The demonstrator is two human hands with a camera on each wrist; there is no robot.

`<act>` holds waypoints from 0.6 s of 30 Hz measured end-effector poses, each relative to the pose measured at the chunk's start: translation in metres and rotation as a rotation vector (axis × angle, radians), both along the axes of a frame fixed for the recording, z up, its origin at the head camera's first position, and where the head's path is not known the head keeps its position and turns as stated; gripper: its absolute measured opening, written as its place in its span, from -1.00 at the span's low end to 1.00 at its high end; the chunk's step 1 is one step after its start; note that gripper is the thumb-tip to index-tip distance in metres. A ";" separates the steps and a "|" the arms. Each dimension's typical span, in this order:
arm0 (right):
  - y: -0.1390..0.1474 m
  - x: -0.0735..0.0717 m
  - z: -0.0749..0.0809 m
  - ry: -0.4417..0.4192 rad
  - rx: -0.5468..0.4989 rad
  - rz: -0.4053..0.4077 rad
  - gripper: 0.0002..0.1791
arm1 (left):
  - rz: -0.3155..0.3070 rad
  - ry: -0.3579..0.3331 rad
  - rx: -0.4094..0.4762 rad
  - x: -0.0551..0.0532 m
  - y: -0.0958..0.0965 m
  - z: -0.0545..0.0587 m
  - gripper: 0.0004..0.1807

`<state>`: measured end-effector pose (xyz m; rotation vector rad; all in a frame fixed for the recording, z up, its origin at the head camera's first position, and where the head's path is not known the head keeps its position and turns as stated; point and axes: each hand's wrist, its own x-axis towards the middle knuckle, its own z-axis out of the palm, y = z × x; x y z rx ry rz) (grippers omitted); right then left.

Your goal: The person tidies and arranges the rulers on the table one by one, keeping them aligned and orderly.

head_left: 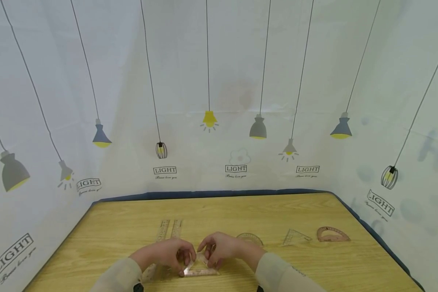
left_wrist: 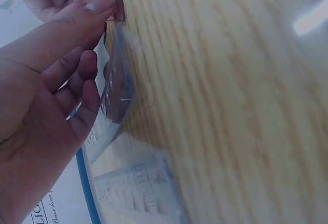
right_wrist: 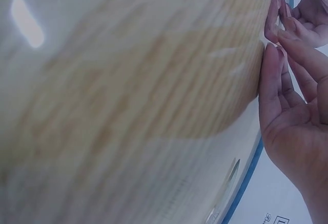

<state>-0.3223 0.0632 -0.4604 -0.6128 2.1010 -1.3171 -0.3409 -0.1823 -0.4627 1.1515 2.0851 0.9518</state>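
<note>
A clear, pink-tinted set square (head_left: 201, 273) is between my two hands, low in the middle of the head view. My left hand (head_left: 172, 252) pinches its left corner between thumb and fingers. On its right side, the fingertips of my right hand (head_left: 222, 248) pinch it too. The left wrist view shows the left thumb (left_wrist: 100, 3) pressed on the pinkish plastic. Two clear rulers (head_left: 163, 229) lie side by side just beyond the left hand, partly covered by it. A clear protractor (head_left: 251, 236) lies behind the right wrist, its lower part hidden.
Further right on the wooden table (head_left: 219, 209) lie a second clear set square (head_left: 293, 236) and a pink protractor (head_left: 332, 235). Another clear, marked piece (head_left: 149, 274) shows by the left wrist. White cloth printed with lamps (head_left: 209, 119) surrounds the table on three sides.
</note>
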 end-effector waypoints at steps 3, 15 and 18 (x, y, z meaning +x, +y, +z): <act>-0.001 0.000 0.001 0.009 0.010 -0.003 -0.57 | -0.006 0.001 -0.005 0.000 0.000 0.000 -0.66; -0.001 -0.001 -0.002 0.023 0.020 0.009 -0.60 | -0.019 0.031 -0.021 0.002 0.001 0.005 -0.68; -0.002 -0.002 -0.003 0.030 0.030 0.006 -0.61 | -0.009 0.037 -0.037 0.002 0.000 0.005 -0.68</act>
